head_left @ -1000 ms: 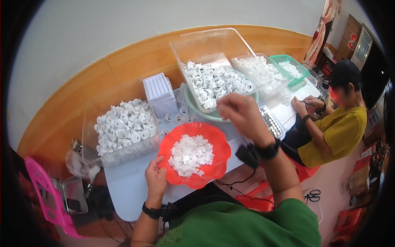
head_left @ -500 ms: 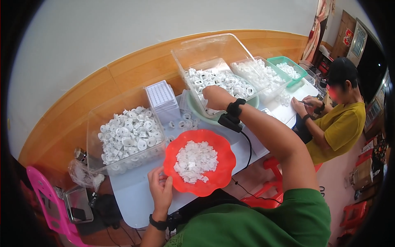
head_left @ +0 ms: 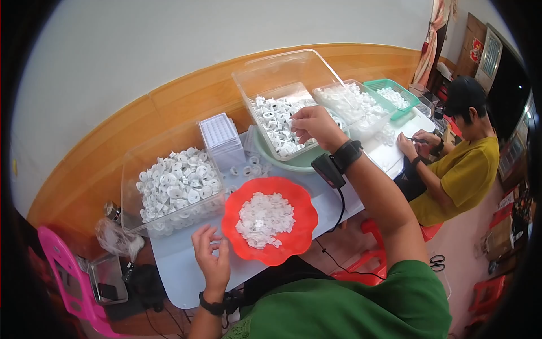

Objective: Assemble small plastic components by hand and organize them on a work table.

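Observation:
My right hand (head_left: 317,125) hangs over the clear plastic bin (head_left: 285,154), which holds many small white plastic parts (head_left: 276,121). Its fingers are closed in a pinch, and what they hold, if anything, is too small to make out. Left of the red scalloped bowl (head_left: 306,217), my left hand (head_left: 211,257) hovers with its fingers loosely bent and apart, empty. A heap of thin translucent white pieces (head_left: 264,219) lies in the bowl. That bowl rests at the near edge of the pale table (head_left: 175,263).
Another clear bin (head_left: 132,198) of white round parts stands left, beside a stack of white trays (head_left: 222,138). A green basin (head_left: 299,165) sits under the right-hand bin. Farther right, a person in yellow (head_left: 466,169) handles something small near a green basket (head_left: 403,113).
My right hand has risen out of the clear bin and shifted slightly right, fingers pinched. My left hand has come away from the red bowl's rim.

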Motion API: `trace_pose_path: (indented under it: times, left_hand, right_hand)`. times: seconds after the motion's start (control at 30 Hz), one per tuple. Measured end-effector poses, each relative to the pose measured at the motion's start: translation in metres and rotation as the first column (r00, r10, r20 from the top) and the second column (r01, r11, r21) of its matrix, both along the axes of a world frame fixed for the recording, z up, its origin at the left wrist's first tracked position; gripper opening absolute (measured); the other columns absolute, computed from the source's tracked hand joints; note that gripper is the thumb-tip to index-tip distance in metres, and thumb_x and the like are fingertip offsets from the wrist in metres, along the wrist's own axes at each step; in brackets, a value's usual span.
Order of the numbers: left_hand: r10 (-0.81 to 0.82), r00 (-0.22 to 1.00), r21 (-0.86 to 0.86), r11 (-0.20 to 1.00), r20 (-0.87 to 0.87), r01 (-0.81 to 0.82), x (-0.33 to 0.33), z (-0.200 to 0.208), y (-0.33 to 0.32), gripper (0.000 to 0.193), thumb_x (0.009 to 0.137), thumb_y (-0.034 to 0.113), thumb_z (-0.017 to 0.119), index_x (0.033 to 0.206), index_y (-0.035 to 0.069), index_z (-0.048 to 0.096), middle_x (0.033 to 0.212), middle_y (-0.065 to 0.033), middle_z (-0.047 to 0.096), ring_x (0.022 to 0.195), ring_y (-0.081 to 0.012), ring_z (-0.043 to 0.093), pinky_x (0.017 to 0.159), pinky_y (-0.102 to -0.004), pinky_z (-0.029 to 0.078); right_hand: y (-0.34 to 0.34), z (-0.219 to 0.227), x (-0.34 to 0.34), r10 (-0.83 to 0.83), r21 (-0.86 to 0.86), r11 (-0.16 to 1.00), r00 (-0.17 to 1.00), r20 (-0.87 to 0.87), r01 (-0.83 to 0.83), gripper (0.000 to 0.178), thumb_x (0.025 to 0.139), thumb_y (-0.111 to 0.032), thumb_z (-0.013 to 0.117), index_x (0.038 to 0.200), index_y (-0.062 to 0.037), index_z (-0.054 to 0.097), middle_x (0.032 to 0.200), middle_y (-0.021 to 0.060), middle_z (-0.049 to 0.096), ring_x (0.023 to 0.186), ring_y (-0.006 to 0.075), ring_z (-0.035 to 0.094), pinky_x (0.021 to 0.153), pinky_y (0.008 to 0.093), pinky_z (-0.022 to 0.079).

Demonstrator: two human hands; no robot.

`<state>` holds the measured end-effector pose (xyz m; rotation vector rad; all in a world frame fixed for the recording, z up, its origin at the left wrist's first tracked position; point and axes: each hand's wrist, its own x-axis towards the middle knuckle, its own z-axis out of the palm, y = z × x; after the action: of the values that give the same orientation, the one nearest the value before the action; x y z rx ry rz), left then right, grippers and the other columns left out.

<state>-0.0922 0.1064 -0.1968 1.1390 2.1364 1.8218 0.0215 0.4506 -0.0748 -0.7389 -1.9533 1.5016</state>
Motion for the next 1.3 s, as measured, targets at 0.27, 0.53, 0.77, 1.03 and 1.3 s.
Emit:
trace_pose_path:
  times: [0.27, 0.53, 0.77, 1.03, 1.3]
  left_hand:
    - [-0.230, 0.967, 0.120, 0.969, 0.109, 0.217, 0.024, 0.046, 0.015, 0.035, 0.083, 0.001, 0.059, 0.117, -0.002, 0.054, 0.122, -0.0120, 0.045, 0.092, -0.0145, 0.055, 0.075, -0.0255, 0.048]
    - [-0.636, 0.771, 0.154, 0.760, -0.019, 0.631, 0.045, 0.068, 0.044, 0.048, 0.086, 0.011, 0.063, 0.131, 0.002, 0.048, 0.124, -0.0132, 0.046, 0.108, -0.0213, 0.051, 0.087, -0.0296, 0.046]
    - [-0.685, 0.711, 0.132, 0.729, 0.158, 0.672, 0.058, 0.052, 0.048, 0.030, 0.082, 0.003, 0.063, 0.112, 0.000, 0.060, 0.121, -0.0124, 0.049, 0.111, -0.0218, 0.050, 0.094, -0.0333, 0.041]
    - [-0.685, 0.616, 0.307, 0.727, 0.389, 0.615, 0.078, 0.051, 0.052, 0.029, 0.078, 0.005, 0.068, 0.104, -0.002, 0.057, 0.105, -0.0138, 0.061, 0.096, -0.0201, 0.059, 0.088, -0.0332, 0.046]
    - [-0.577, 0.559, 0.262, 0.797, 0.596, 0.545, 0.093, 0.044, 0.062, 0.037, 0.081, 0.006, 0.064, 0.115, -0.005, 0.053, 0.095, -0.0149, 0.065, 0.071, -0.0152, 0.062, 0.062, -0.0253, 0.051]
  right_hand:
    - [-0.089, -0.008, 0.042, 0.225, -0.515, 0.721, 0.859, -0.460, -0.464, 0.019, 0.089, -0.006, 0.056, 0.104, 0.0059, 0.057, 0.083, 0.0106, 0.063, 0.066, 0.0145, 0.062, 0.058, 0.0268, 0.053]
    - [-0.166, -0.070, 0.069, 0.273, -0.593, 0.360, 0.689, -0.671, -0.720, 0.025, 0.093, -0.011, 0.053, 0.113, 0.0033, 0.054, 0.090, 0.0081, 0.061, 0.069, 0.0133, 0.061, 0.057, 0.0269, 0.053]
    - [-0.177, -0.090, 0.086, 0.175, -0.655, 0.285, 0.710, -0.683, -0.700, 0.024, 0.093, -0.014, 0.054, 0.111, 0.0017, 0.052, 0.085, 0.0061, 0.058, 0.067, 0.0133, 0.061, 0.052, 0.0263, 0.052]
    - [-0.169, -0.074, 0.143, 0.191, -0.329, 0.905, 0.949, -0.251, -0.269, 0.014, 0.090, -0.012, 0.057, 0.097, 0.0001, 0.058, 0.081, 0.0095, 0.064, 0.065, 0.0141, 0.061, 0.054, 0.0255, 0.050]
    - [-0.099, -0.071, 0.225, -0.429, 0.662, 0.652, 0.900, -0.079, 0.369, 0.009, 0.075, 0.001, 0.063, 0.084, -0.0007, 0.061, 0.074, 0.0121, 0.058, 0.065, 0.0297, 0.060, 0.057, 0.0327, 0.046]
